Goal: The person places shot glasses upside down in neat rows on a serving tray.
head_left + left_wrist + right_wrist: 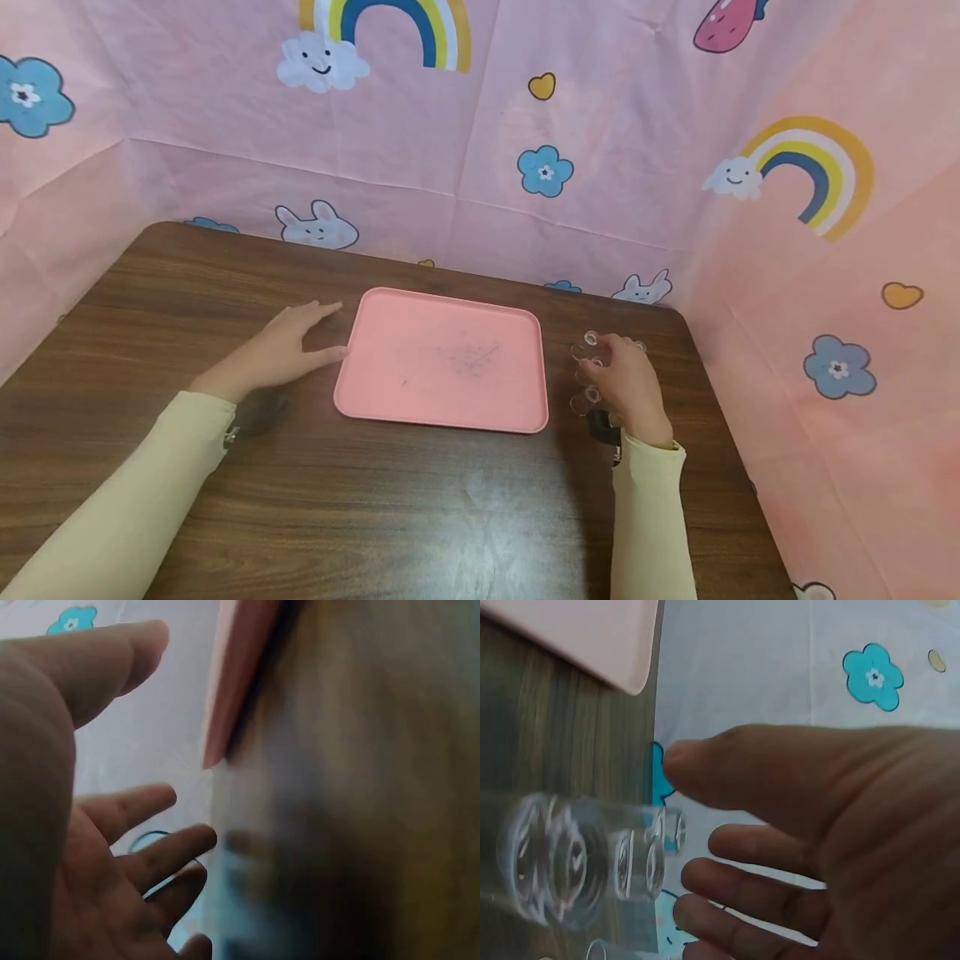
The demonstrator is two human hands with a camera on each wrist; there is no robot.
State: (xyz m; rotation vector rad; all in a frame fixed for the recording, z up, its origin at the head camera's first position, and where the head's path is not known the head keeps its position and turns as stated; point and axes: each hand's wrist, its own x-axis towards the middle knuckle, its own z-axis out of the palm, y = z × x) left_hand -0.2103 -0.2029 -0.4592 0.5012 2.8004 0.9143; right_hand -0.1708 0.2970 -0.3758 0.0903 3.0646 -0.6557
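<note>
The left hand (288,343) spreads empty fingers beside the tray (442,402). The right hand (632,382) hovers, parted and empty, near clear bottles (559,859).

You saw a desk (360,508) of smooth, wood-like grain, glossy at six o'clock from the pink tray (420,367), which looked plastic, matt and darkly scuffed. At its three o'clock, your clear vessels (574,859) shone like glass; at twelve hung creased, matt cloth (480,125).
</note>
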